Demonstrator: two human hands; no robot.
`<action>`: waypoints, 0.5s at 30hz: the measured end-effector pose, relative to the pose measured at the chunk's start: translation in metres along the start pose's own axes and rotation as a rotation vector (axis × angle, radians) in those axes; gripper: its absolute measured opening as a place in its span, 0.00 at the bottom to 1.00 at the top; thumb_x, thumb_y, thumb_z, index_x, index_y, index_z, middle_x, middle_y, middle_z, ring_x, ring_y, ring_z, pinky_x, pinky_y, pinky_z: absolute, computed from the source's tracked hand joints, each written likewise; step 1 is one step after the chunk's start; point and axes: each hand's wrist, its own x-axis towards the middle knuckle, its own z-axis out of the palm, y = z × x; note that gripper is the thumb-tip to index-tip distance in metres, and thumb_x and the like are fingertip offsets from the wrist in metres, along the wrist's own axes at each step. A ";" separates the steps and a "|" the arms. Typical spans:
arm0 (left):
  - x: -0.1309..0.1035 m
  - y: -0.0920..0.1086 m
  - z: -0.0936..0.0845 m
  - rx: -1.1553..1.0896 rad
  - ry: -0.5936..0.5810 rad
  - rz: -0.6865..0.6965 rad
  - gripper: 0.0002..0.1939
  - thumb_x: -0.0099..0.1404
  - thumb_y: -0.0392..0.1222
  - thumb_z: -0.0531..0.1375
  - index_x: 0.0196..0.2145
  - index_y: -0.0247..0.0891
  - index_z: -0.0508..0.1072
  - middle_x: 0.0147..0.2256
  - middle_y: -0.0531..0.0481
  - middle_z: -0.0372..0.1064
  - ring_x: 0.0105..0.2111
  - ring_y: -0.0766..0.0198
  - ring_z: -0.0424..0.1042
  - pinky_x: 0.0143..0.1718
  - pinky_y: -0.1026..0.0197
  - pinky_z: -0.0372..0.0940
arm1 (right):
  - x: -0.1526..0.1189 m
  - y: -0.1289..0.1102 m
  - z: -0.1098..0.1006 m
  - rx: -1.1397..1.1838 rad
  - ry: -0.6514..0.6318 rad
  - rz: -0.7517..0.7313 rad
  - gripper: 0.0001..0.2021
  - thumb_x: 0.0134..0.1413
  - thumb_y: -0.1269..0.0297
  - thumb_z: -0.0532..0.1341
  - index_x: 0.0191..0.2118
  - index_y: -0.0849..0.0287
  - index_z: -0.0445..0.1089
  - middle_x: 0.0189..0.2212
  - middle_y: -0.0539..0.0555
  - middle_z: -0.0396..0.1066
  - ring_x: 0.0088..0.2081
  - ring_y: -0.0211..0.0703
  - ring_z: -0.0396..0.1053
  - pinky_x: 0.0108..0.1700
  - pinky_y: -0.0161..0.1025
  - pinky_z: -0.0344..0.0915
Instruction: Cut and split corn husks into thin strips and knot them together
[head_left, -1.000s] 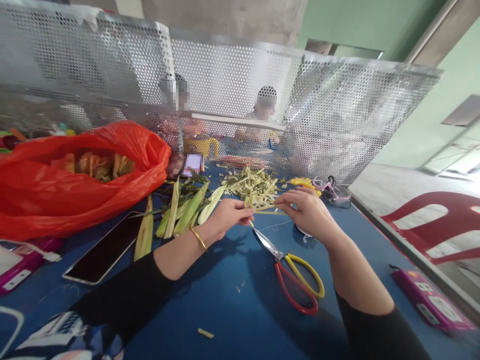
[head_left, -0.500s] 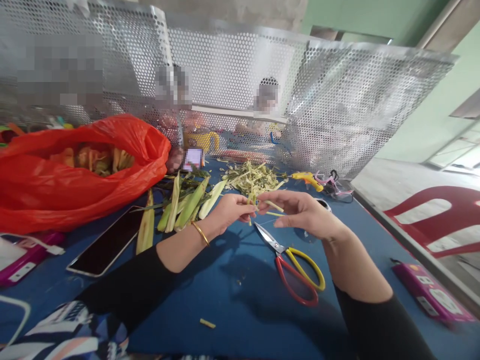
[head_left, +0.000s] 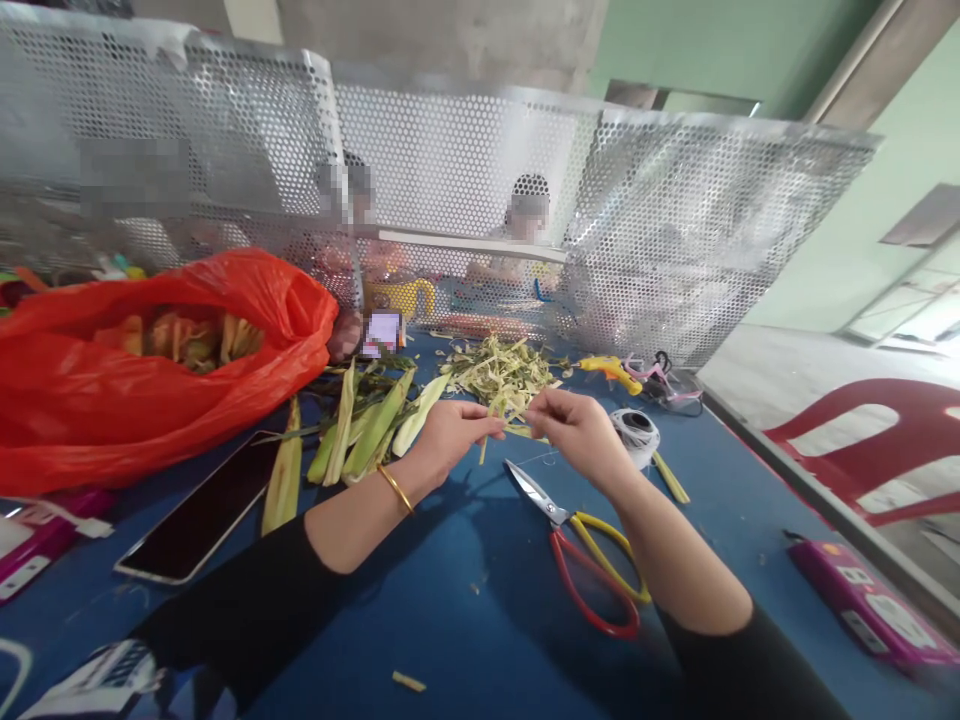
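Observation:
My left hand [head_left: 454, 437], with a gold bangle at its wrist, pinches a small pale-green strip of corn husk [head_left: 493, 412] over the table. Close by on the right, the fingertips of my right hand [head_left: 576, 430] are pressed together; what they grip is too small to make out. Below the hands lie scissors [head_left: 553, 512] with one red and one yellow handle, blades slightly apart. A thin thread runs near their tips. Beside my right wrist sits a white spool of thread [head_left: 643, 440]. Behind both hands is a heap of shredded husk [head_left: 499, 368].
Whole corn husks [head_left: 379, 425] and a dark phone [head_left: 199, 515] lie left, near a red plastic bag [head_left: 292, 340]. A yellow glue gun [head_left: 611, 373] is at the back right, a purple box [head_left: 874, 605] at right. A perforated metal screen [head_left: 457, 150] stands behind, people beyond it.
My right hand has drawn its spread fingers into a pinch and shifted slightly left, uncovering the spool. My left hand still pinches the strip. The view has tilted slightly.

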 end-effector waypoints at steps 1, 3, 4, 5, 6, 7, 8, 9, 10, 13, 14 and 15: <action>0.000 -0.001 0.000 0.008 0.004 0.004 0.03 0.48 0.36 0.66 0.20 0.36 0.77 0.20 0.52 0.73 0.22 0.69 0.62 0.28 0.65 0.58 | 0.000 -0.001 0.000 -0.040 -0.028 0.021 0.09 0.49 0.64 0.58 0.21 0.58 0.64 0.17 0.46 0.64 0.21 0.33 0.56 0.26 0.34 0.51; 0.000 -0.003 0.002 0.037 0.006 0.010 0.02 0.49 0.37 0.66 0.21 0.36 0.78 0.21 0.52 0.73 0.22 0.69 0.62 0.28 0.65 0.58 | 0.000 -0.002 0.000 -0.098 -0.072 0.055 0.08 0.48 0.66 0.58 0.21 0.58 0.64 0.17 0.46 0.64 0.21 0.33 0.56 0.26 0.34 0.51; 0.000 -0.005 0.002 0.065 0.006 0.017 0.03 0.49 0.38 0.66 0.22 0.36 0.78 0.21 0.52 0.73 0.22 0.68 0.63 0.28 0.64 0.57 | 0.000 -0.002 0.002 -0.122 -0.084 0.062 0.08 0.47 0.67 0.58 0.20 0.58 0.64 0.16 0.45 0.64 0.21 0.34 0.56 0.26 0.34 0.51; 0.000 -0.007 0.003 0.106 0.001 0.027 0.04 0.50 0.39 0.65 0.23 0.36 0.79 0.21 0.52 0.74 0.22 0.68 0.63 0.27 0.64 0.57 | 0.000 -0.002 0.004 -0.145 -0.088 0.064 0.08 0.47 0.68 0.58 0.20 0.57 0.63 0.16 0.45 0.63 0.21 0.34 0.57 0.27 0.34 0.51; -0.001 -0.009 0.003 0.158 -0.009 0.044 0.05 0.51 0.39 0.65 0.23 0.36 0.79 0.21 0.52 0.73 0.22 0.68 0.63 0.27 0.64 0.56 | 0.000 -0.001 0.006 -0.165 -0.083 0.061 0.08 0.47 0.68 0.58 0.20 0.57 0.63 0.16 0.45 0.63 0.21 0.34 0.57 0.27 0.34 0.51; -0.001 -0.010 0.003 0.219 -0.020 0.066 0.06 0.51 0.40 0.64 0.24 0.36 0.80 0.21 0.52 0.73 0.22 0.67 0.63 0.27 0.64 0.56 | 0.000 0.000 0.008 -0.176 -0.070 0.055 0.08 0.47 0.68 0.57 0.20 0.57 0.63 0.17 0.46 0.63 0.22 0.35 0.58 0.27 0.34 0.51; -0.002 -0.011 0.003 0.289 -0.035 0.091 0.06 0.52 0.40 0.63 0.24 0.36 0.80 0.21 0.52 0.73 0.22 0.66 0.64 0.26 0.63 0.55 | 0.000 0.002 0.010 -0.171 -0.055 0.049 0.06 0.47 0.69 0.57 0.21 0.57 0.63 0.17 0.46 0.64 0.22 0.35 0.59 0.27 0.33 0.52; -0.003 -0.011 0.003 0.366 -0.049 0.119 0.07 0.53 0.40 0.62 0.24 0.37 0.80 0.20 0.52 0.72 0.22 0.66 0.64 0.26 0.63 0.54 | 0.000 0.003 0.012 -0.148 -0.045 0.047 0.04 0.47 0.70 0.56 0.24 0.57 0.63 0.19 0.46 0.65 0.23 0.36 0.60 0.28 0.33 0.53; -0.004 -0.010 0.002 0.444 -0.059 0.148 0.08 0.53 0.40 0.61 0.24 0.37 0.80 0.19 0.52 0.71 0.22 0.66 0.64 0.26 0.63 0.53 | 0.001 0.005 0.014 -0.111 -0.044 0.050 0.03 0.47 0.71 0.55 0.27 0.56 0.64 0.19 0.46 0.66 0.23 0.36 0.62 0.28 0.33 0.54; -0.009 -0.005 0.001 0.659 -0.057 0.221 0.09 0.55 0.39 0.59 0.26 0.38 0.81 0.21 0.52 0.72 0.24 0.65 0.66 0.26 0.63 0.51 | 0.002 0.008 0.016 0.009 -0.088 0.099 0.11 0.49 0.73 0.50 0.37 0.56 0.65 0.19 0.45 0.66 0.24 0.37 0.65 0.30 0.34 0.58; -0.011 -0.002 0.001 0.719 -0.056 0.242 0.10 0.56 0.39 0.59 0.27 0.39 0.81 0.22 0.52 0.73 0.24 0.65 0.66 0.26 0.63 0.51 | 0.002 0.009 0.015 0.021 -0.109 0.115 0.10 0.51 0.72 0.50 0.36 0.57 0.66 0.19 0.45 0.66 0.24 0.37 0.65 0.30 0.34 0.59; -0.012 0.000 0.001 0.772 -0.053 0.261 0.10 0.57 0.40 0.58 0.27 0.39 0.81 0.23 0.51 0.73 0.25 0.64 0.67 0.27 0.62 0.50 | 0.002 0.008 0.015 0.014 -0.129 0.121 0.09 0.53 0.69 0.50 0.34 0.57 0.67 0.18 0.46 0.66 0.24 0.37 0.65 0.30 0.34 0.59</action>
